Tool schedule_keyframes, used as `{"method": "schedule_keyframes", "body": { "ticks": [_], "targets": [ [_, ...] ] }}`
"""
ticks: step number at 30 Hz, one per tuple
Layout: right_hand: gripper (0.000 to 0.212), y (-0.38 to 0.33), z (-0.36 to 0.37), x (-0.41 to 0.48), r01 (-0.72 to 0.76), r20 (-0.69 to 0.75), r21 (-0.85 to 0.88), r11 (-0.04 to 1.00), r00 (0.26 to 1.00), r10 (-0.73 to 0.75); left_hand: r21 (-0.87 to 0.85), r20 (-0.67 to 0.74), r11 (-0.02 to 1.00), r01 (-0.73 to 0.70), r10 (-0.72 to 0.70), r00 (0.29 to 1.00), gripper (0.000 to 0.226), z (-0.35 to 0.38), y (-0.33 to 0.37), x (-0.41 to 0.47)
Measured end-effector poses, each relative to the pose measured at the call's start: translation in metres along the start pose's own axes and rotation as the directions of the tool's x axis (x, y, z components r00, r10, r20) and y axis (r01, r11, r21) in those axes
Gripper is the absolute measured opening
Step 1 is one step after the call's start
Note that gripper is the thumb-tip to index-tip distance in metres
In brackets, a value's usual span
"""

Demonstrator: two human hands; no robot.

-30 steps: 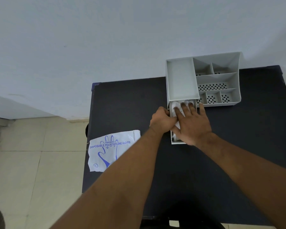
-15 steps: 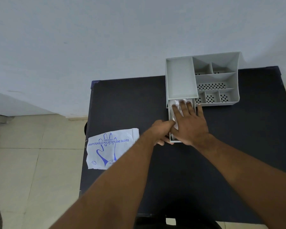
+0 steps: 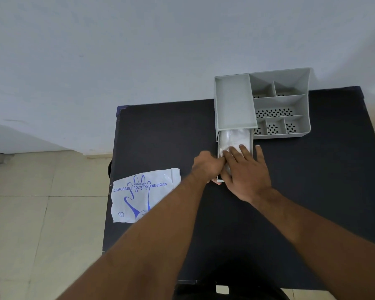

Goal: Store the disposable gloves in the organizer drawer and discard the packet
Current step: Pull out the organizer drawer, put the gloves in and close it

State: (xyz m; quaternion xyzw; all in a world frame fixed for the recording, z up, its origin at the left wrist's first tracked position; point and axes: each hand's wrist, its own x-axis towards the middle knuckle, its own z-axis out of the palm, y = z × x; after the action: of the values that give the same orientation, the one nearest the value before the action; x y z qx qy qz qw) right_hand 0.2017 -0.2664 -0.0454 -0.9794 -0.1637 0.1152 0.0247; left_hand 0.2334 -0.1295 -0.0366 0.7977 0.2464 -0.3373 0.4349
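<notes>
A grey organizer (image 3: 232, 100) stands at the far right of the black table (image 3: 165, 135). Its drawer (image 3: 252, 139) is pulled out toward me. Crumpled clear disposable gloves (image 3: 236, 137) lie inside it. My right hand (image 3: 247, 174) rests flat on the gloves at the drawer's near end, fingers spread. My left hand (image 3: 207, 166) is curled around the drawer's left front corner, thumb under its front edge. The white packet (image 3: 143, 193), printed in blue, lies flat at the table's left edge, partly overhanging it.
The organizer's right side has several small perforated compartments (image 3: 275, 112), all bare. A pale wall rises behind the table. Beige tiled floor (image 3: 41, 213) lies to the left, below the table edge.
My right hand has slid back toward me along the drawer, uncovering the gloves at its far end. My left hand shifted from the drawer's side to its front corner.
</notes>
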Motion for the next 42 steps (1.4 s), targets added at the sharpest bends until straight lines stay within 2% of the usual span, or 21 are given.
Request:
{"method": "schedule_keyframes", "body": {
  "ticks": [3,8,11,15,19,24,28,31,34,37,42],
  "targets": [
    [0.068,0.001,-0.002,0.003,-0.004,0.040,-0.015,1.000,0.999,0.005,-0.082,0.125,0.996,0.024,-0.014,0.992,0.018,-0.006,0.002,-0.005],
    [0.072,0.000,-0.004,0.003,-0.011,0.068,-0.011,1.000,0.998,0.012,-0.198,0.258,0.979,0.050,0.002,0.966,0.018,-0.017,-0.006,-0.010],
    [0.071,0.000,-0.005,-0.004,-0.007,0.014,0.028,1.000,1.000,0.007,-0.286,0.265,0.956,0.070,0.009,0.964,0.027,-0.018,-0.011,-0.008],
    [0.075,-0.001,-0.007,-0.012,0.022,-0.027,0.038,0.999,0.999,-0.021,-0.474,0.263,0.870,0.133,-0.005,0.965,0.038,-0.018,-0.007,-0.006],
    [0.074,0.004,-0.005,-0.012,0.016,0.013,-0.009,1.000,1.000,-0.016,-0.370,0.250,0.916,0.154,-0.061,0.966,0.044,-0.016,-0.001,-0.008],
    [0.080,0.008,-0.007,-0.006,0.001,0.062,-0.047,0.999,0.998,0.002,-0.443,0.248,0.881,0.169,-0.061,0.967,0.036,-0.012,0.004,-0.011],
    [0.074,0.007,-0.012,0.000,-0.016,0.093,-0.042,0.999,0.995,0.020,-0.503,0.245,0.852,0.142,-0.017,0.969,0.024,-0.013,-0.002,-0.009],
    [0.070,0.004,-0.015,0.000,-0.019,0.107,-0.035,0.999,0.994,0.022,-0.477,0.201,0.872,0.109,-0.012,0.979,0.019,-0.012,-0.002,-0.009],
    [0.058,0.001,-0.017,-0.004,-0.021,0.031,-0.009,1.000,0.999,0.021,-0.449,0.140,0.891,0.060,0.004,0.990,0.011,-0.006,0.002,-0.013],
    [0.047,-0.001,-0.018,-0.008,-0.042,-0.026,0.031,0.999,0.999,0.043,-0.379,0.055,0.925,-0.030,0.055,0.997,0.015,-0.003,0.007,-0.015],
    [0.057,-0.002,-0.014,-0.004,-0.086,0.076,0.034,0.996,0.994,0.083,-0.168,-0.084,0.975,-0.144,0.131,0.988,0.011,0.000,0.013,-0.014]
  ]
}}
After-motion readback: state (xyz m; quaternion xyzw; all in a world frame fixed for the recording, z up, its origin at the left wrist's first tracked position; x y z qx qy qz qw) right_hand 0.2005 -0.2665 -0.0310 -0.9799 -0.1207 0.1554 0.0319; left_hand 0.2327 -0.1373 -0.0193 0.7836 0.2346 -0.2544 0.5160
